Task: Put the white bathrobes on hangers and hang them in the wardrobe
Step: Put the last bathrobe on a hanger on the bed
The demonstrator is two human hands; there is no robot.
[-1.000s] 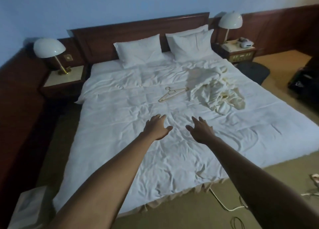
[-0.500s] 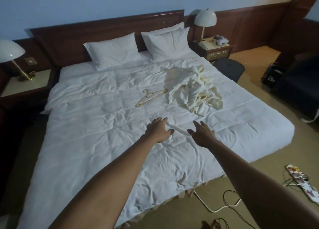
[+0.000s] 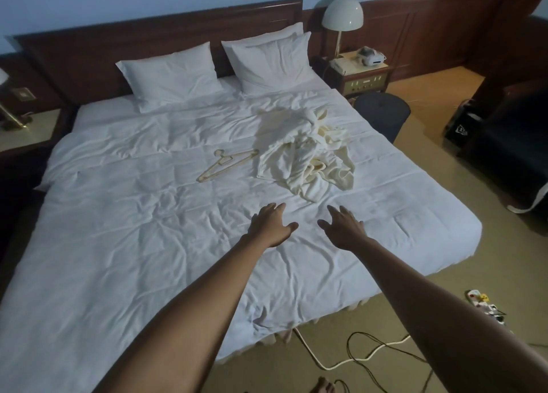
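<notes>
On the bed (image 3: pixel 148 244), bathrobes (image 3: pixel 305 158) and hangers (image 3: pixel 225 165) lie untouched; both hands, left (image 3: pixel 271 226) and right (image 3: pixel 344 229), are held out open and empty; a robe is to be gripped next

cream-white bathrobes (image 3: pixel 308 155) are lying on a plain white duvet (image 3: pixel 148 229), beside pale gold hangers (image 3: pixel 226 165); the headboard (image 3: pixel 148 36) is showing dark reddish-brown.

Bathrobes (image 3: pixel 305 152): crumpled in one heap on the bed (image 3: pixel 118 229); how many there are cannot be told, and no collars or sleeves can be made out. Hangers (image 3: pixel 226 165): overlapping, number unclear. Left bedside lamp (image 3: pixel 9 108): shade cut off by the frame edge. Items on the right nightstand (image 3: pixel 363 75): too small to identify. Near left corner of the bed runs out of frame. Both forearms are cut off at the bottom edge. Dark armchair (image 3: pixel 510 143): detail lost in shadow.
</notes>
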